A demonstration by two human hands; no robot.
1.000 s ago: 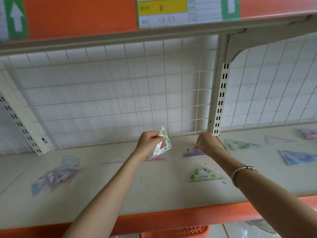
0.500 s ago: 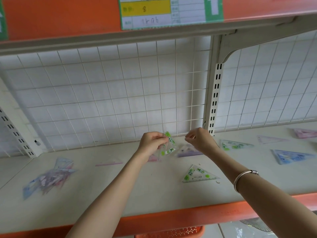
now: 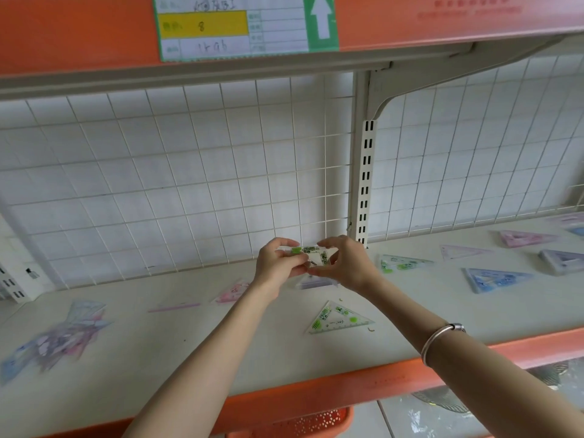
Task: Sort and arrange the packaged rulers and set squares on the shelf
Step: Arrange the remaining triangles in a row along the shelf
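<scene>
Your left hand [image 3: 278,263] and right hand [image 3: 346,267] both pinch one green set square [image 3: 311,255] above the shelf [image 3: 221,358], far centre.

wire grid [image 3: 189,184], paper label [image 3: 234,26], orange basket [image 3: 300,422]

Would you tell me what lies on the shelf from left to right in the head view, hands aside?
Jumbled pile of packets, thin pink ruler, pink set square, front green set square, rear green set square, blue set square.
</scene>
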